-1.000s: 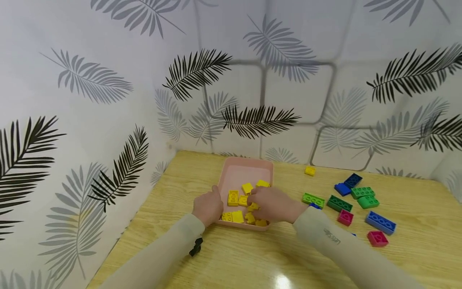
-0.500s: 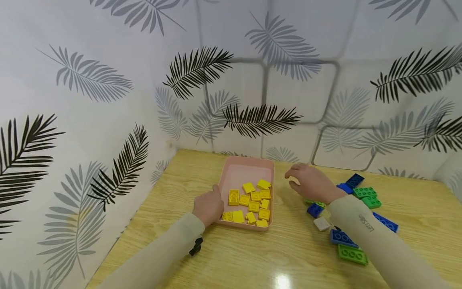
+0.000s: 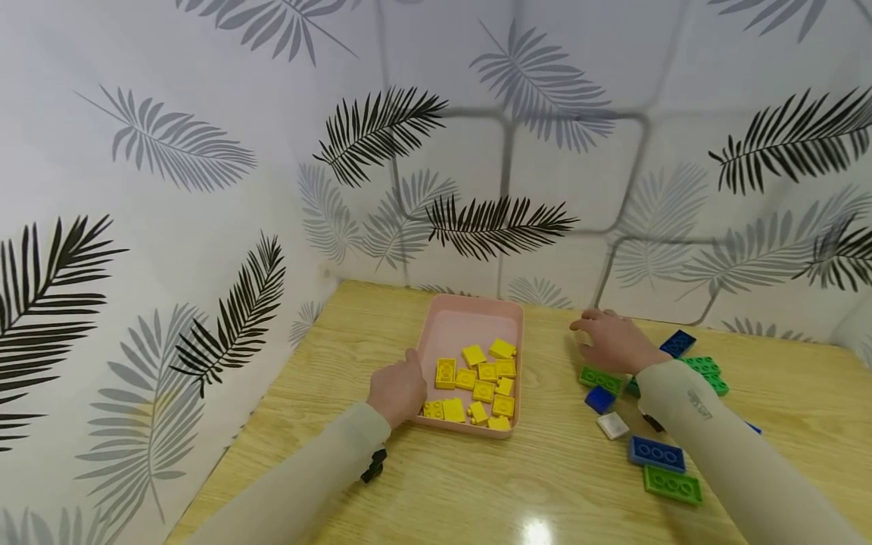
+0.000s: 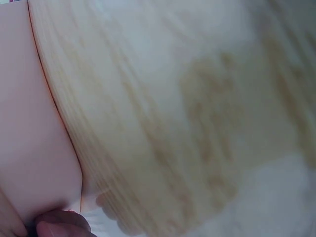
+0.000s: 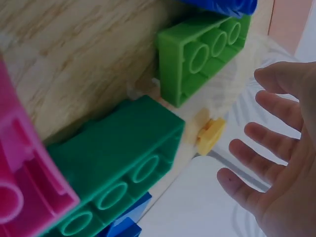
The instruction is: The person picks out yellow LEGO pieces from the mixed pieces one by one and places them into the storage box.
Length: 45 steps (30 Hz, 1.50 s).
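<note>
Writing on the right sleeve [image 3: 699, 405] was too small to read. Right hand [image 3: 613, 342], fingers spread and empty, hovered near a small yellow brick [image 5: 210, 135]. Left hand [image 3: 398, 390] gripped the pink tray [image 3: 470, 322] at its 8 o'clock rim on the tabletop [image 3: 477, 484].

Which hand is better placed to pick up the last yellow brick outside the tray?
Probably the right hand: open, reaching over the small yellow plastic brick near the wall. The left hand rests at the pink plastic tray.
</note>
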Tool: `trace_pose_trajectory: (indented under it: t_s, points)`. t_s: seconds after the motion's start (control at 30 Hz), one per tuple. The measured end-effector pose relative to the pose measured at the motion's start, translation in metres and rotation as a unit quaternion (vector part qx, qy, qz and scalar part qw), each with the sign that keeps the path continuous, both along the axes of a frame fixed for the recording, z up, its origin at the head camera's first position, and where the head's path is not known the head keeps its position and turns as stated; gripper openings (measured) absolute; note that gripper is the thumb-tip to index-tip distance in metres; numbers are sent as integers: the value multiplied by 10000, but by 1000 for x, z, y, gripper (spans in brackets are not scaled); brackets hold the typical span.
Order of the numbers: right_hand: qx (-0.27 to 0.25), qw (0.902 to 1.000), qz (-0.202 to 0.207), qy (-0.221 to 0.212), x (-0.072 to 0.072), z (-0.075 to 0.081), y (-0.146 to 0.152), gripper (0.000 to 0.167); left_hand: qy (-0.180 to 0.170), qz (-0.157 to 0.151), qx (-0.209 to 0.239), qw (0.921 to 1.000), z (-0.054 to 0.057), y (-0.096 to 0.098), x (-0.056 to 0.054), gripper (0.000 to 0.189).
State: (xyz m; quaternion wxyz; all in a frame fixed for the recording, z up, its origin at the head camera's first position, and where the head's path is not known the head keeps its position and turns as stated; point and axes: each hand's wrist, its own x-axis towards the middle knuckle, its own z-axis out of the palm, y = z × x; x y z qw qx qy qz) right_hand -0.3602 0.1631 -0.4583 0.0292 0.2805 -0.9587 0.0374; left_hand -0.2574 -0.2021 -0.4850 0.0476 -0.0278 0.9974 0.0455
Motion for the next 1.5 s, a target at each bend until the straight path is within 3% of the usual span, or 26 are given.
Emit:
trace_pose_trajectory:
  t_s: [0.4,0.6,0.83,1.13,1.5]
  points:
    - [253,9972,-379,-600,-21,-16,11,45,83,3,-56,9999,-3,0,-1,54]
    - [370,9951,-439,-803,-20,-11,8,42,56,14,-4,10000,-4,1,0,55]
    - [320,9978,-249,-532,-17,-6,5,35,51,40,-17,10000,-2,3,1,54]
    - [326,9987,-157,-363,-21,-14,9,47,43,47,-25,10000,-1,3,1,56]
    - [-15,9989,-27,-476,-16,-8,10,32,79,82,0,9999,1,5,2,55]
